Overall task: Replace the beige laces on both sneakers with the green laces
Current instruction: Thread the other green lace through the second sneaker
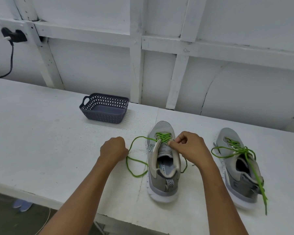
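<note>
two grey sneakers: the first sneaker (165, 184), in the middle, and the second sneaker (236, 182), at the right. two green laces, one to each shoe: the first lace (163, 137) and the second lace (241, 150). two hands, the left hand (113, 148) and the right hand (190, 148). one dark basket (102, 118). one white table (41, 133). one black plug (14, 35) with one cable (11, 60).

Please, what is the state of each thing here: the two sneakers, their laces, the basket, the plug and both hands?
Centre sneaker: upright, partly laced.
Centre lace: green, threaded partway, untied.
Right sneaker: upright, laced.
Right lace: green, threaded, untied, ends trailing.
Basket: upright on the table.
Plug: in the wall socket.
Left hand: grips the centre lace.
Right hand: pinches the centre lace at the tongue.
</note>
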A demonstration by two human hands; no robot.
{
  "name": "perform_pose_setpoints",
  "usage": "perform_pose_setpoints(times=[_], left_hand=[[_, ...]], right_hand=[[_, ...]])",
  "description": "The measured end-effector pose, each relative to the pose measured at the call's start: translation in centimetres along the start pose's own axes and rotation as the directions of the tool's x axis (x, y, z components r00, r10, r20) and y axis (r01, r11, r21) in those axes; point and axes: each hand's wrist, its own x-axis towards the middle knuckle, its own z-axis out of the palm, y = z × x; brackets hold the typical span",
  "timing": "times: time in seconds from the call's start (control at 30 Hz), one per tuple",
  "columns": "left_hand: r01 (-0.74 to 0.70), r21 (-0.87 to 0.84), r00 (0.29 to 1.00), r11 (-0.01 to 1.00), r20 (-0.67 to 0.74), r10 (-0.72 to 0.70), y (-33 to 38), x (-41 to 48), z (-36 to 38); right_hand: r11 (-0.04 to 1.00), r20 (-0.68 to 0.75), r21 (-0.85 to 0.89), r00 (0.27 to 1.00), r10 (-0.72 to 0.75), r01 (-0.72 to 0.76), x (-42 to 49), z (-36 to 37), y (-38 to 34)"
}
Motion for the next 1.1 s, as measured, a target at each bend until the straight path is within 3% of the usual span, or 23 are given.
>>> perform_pose_setpoints(times=[0.13, 0.27, 0.37, 0.43, 0.67, 1.1], left_hand=[[-0.144, -0.182, 0.988, 0.973, -0.079, 0.131, 0.5, 0.1, -0.5], [-0.358, -0.526, 0.934, 0.772, -0.203, 0.294, 1.9, -0.9, -2.4], [-0.475, -0.607, 0.878, 0.637, -0.273, 0.394, 3.7, -1.8, -3.8], [-0.534, -0.577, 0.839, 0.618, -0.272, 0.471, 5.0, -2.1, -4.3], [-0.664, -0.279, 0.743, 0.693, -0.151, 0.652, 8.2, -2.3, -4.2], [-0.665, -0.103, 0.747, 0.74, -0.094, 0.658, 9.4, -2.3, -3.2]], right_hand=[[0.991, 0.002, 0.125, 0.999, 0.047, -0.047, -0.2, -0.3, 0.4], [0.924, 0.081, 0.356, 0.99, 0.116, -0.138, -0.4, -0.8, 0.9], [0.858, 0.128, 0.474, 0.98, 0.155, -0.198, -0.6, -1.0, 1.0], [0.828, 0.152, 0.515, 0.974, 0.167, -0.222, -0.7, -1.0, 1.1], [0.792, 0.175, 0.562, 0.97, 0.17, -0.24, -0.8, -1.2, 1.5], [0.819, 0.181, 0.542, 0.978, 0.106, -0.189, -0.9, -1.4, 1.5]])
